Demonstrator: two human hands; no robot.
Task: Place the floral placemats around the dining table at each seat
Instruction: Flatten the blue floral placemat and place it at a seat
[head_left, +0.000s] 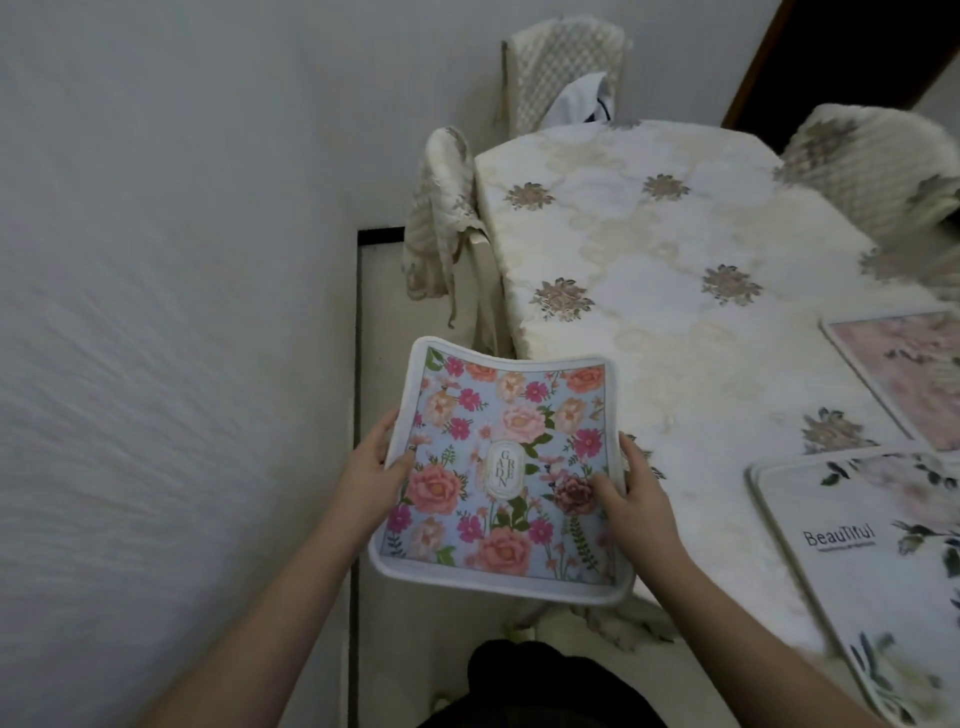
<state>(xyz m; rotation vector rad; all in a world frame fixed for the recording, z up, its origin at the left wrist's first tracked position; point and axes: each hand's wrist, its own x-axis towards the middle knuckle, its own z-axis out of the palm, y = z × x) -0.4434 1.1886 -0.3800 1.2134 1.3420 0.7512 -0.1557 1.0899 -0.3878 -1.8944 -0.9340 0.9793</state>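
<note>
Placemat (501, 475), blue floral, white border, label "GARDEN", held in the air just off the table (649, 249) corner, sagging between both hands. Left hand (371, 475) grips its left edge, right hand (636, 499) its right edge, thumbs on top. On the table's cream embroidered cloth: white mat (857, 571) printed "Beautiful", pink mat (904, 374) beyond it.

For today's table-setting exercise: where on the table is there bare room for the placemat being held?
Free: the cloth between the left-side chair and the far chairs, beyond the blue floral placemat. Crowded: the near right, with the pink placemat and the white "Beautiful" placemat.
</note>
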